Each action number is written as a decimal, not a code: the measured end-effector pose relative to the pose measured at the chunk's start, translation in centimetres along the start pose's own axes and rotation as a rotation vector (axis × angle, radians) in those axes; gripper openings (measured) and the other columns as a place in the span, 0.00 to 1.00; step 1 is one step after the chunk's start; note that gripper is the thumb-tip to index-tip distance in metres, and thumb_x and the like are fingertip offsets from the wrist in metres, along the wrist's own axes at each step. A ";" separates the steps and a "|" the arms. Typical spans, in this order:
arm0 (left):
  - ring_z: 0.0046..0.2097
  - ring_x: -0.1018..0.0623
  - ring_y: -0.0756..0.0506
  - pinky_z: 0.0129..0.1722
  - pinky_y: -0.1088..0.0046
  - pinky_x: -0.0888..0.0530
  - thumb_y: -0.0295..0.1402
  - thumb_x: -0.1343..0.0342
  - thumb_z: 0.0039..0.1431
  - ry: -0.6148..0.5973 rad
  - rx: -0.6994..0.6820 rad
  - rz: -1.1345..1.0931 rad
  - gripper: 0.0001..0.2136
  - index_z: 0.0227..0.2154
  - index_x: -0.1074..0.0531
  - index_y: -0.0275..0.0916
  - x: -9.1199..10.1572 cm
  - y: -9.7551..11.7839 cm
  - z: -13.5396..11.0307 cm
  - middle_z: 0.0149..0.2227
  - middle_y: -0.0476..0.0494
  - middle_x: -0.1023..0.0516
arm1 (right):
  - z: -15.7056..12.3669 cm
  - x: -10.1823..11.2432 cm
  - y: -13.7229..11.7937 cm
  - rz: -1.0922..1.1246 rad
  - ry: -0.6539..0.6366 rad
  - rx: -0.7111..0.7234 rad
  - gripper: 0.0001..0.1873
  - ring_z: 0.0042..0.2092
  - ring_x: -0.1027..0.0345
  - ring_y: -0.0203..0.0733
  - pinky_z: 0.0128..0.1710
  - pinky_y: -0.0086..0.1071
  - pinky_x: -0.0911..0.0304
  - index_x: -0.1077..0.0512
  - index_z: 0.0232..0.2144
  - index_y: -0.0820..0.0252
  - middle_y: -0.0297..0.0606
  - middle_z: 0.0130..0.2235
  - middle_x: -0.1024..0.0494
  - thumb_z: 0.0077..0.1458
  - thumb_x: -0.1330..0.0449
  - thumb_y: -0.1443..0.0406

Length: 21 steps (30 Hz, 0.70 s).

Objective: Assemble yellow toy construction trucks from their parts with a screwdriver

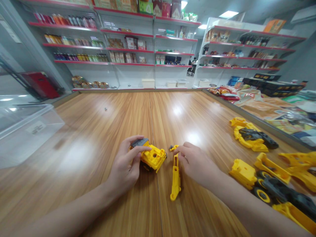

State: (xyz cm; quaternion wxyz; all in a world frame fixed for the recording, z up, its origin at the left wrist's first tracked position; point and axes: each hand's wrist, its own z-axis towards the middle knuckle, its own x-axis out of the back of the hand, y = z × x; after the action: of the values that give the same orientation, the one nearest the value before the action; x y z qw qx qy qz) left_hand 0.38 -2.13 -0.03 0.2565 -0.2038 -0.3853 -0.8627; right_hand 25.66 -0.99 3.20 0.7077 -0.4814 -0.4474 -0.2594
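My left hand is closed around a yellow toy vehicle body with a grey top, holding it just above the wooden table. My right hand pinches the upper end of a long yellow toy arm piece, which lies on the table pointing toward me. The two parts sit a few centimetres apart, not joined.
Several loose yellow and black toy parts lie at the right, with more of these toy pieces nearer me. A clear plastic bin stands at the left. Packaged goods fill a counter at the right; shop shelves line the back.
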 end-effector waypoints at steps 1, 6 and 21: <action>0.59 0.32 0.40 0.58 0.54 0.32 0.22 0.52 0.62 0.003 -0.003 0.000 0.13 0.41 0.25 0.42 0.0 0.0 0.0 0.57 0.40 0.35 | 0.1 0.0 0.0 0.005 0.024 -0.020 0.13 0.38 0.31 0.40 0.37 0.31 0.40 0.25 0.41 0.58 0.39 0.39 0.26 0.59 0.47 0.72; 0.59 0.31 0.40 0.58 0.55 0.31 0.21 0.52 0.61 -0.005 -0.018 0.014 0.14 0.41 0.25 0.42 0.0 0.1 0.0 0.57 0.40 0.34 | 0.2 0.1 -0.5 0.014 0.063 -0.036 0.10 0.35 0.31 0.39 0.35 0.31 0.40 0.24 0.38 0.59 0.37 0.36 0.25 0.60 0.45 0.70; 0.59 0.31 0.40 0.59 0.54 0.31 0.21 0.53 0.61 -0.048 -0.047 -0.012 0.14 0.41 0.25 0.41 0.2 0.3 0.2 0.57 0.40 0.34 | -0.1 -0.4 -1.2 -0.116 -0.092 -0.251 0.22 0.19 0.41 0.36 0.19 0.31 0.56 0.32 0.16 0.58 0.34 0.17 0.32 0.53 0.40 0.50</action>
State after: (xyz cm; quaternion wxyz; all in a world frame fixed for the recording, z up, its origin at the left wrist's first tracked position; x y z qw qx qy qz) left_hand 0.41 -2.23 0.40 0.2371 -0.2279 -0.3724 -0.8679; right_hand 24.56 -1.63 3.36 0.6044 -0.5509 -0.4705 -0.3314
